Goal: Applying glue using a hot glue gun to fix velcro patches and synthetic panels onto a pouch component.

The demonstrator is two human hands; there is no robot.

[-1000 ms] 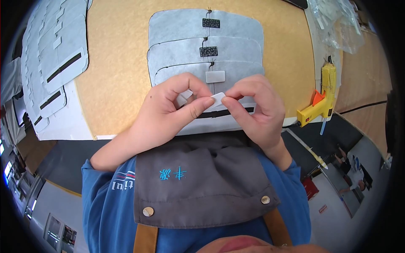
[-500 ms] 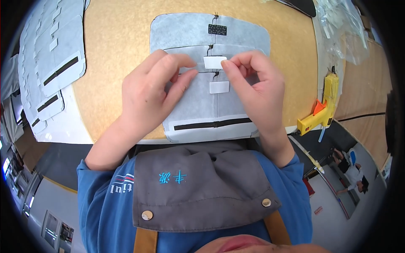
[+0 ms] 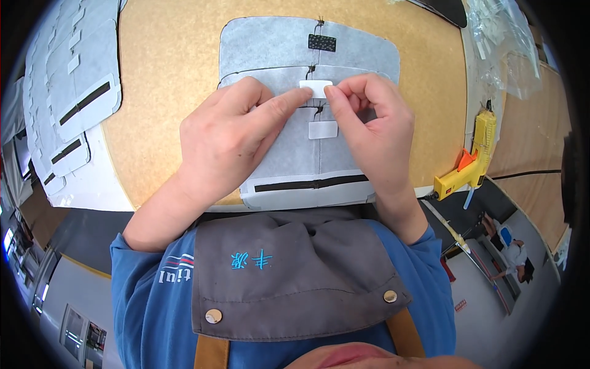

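Observation:
Flat pale grey fabric panels (image 3: 264,46) lie overlapped on the table in front of me. A small white rectangular patch (image 3: 319,87) sits near a dark thread tuft on the middle panel. The index finger of my left hand (image 3: 227,138) is stretched out onto the patch's left end; its other fingers are curled and the thumb is mostly hidden. My right hand (image 3: 380,120) is closed, thumb and index finger pinching the patch's right end. Nearer me is another white patch (image 3: 323,130); farther off is a black textured patch (image 3: 322,42). A black strip (image 3: 283,186) crosses the near panel.
A yellow glue gun (image 3: 470,166) with an orange trigger rests at the table's right edge. Similar grey panels (image 3: 92,67) are layered on the left. Clear plastic bags (image 3: 504,43) lie far right. Another person (image 3: 516,255) is in the right background.
My left index finger has moved right and straightened onto the white patch; before, that hand was beside it with thumb and index apart. My right hand keeps its pinch.

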